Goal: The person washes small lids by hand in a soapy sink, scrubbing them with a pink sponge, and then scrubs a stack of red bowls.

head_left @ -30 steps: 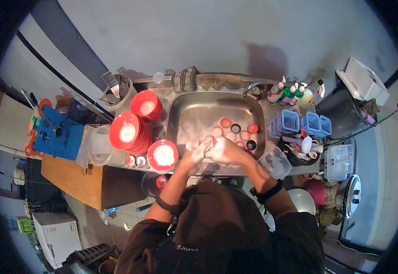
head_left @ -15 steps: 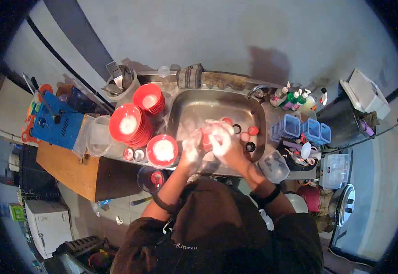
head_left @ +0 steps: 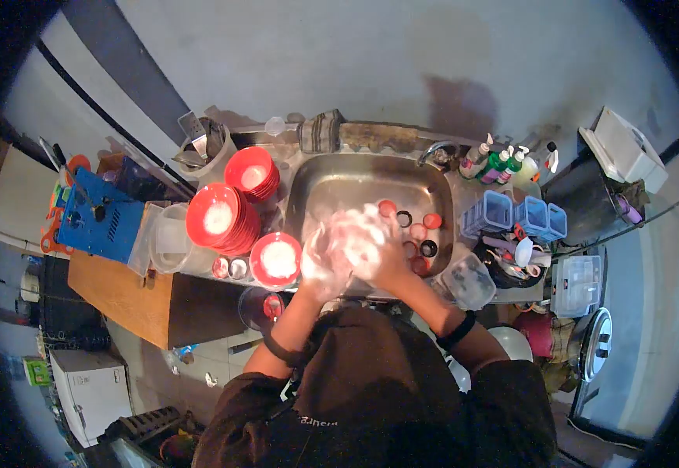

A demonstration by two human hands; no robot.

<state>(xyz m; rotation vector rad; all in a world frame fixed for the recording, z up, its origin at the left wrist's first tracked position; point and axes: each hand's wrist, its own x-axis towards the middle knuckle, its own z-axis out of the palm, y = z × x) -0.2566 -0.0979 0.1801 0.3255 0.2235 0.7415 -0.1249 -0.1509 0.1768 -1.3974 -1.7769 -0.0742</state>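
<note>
Over the front of the steel sink point(head_left: 331, 161), my left hand point(head_left: 322, 261) and my right hand point(head_left: 377, 253) are close together and covered in white foam. Both are closed around a small red dish point(head_left: 346, 248), mostly hidden by fingers, suds and motion blur. Whether a sponge is in my right hand cannot be made out. To the right of my hands, several small red and black round dishes point(head_left: 432, 221) lie on the sink floor. Left of my left hand stands a red bowl point(head_left: 256, 261) with foam in it.
Stacked red bowls point(head_left: 239, 228) and a second bowl stack point(head_left: 267, 183) stand left of the sink. A faucet point(head_left: 438, 152) rises at the back right. Pump bottles point(head_left: 498, 166), blue baskets point(head_left: 497, 212) and a clear container point(head_left: 470, 282) are on the right.
My hands have shifted slightly and drawn closer around the red dish, which now shows less. My right hand is more blurred. The dishes in the sink and the bowls stay put.
</note>
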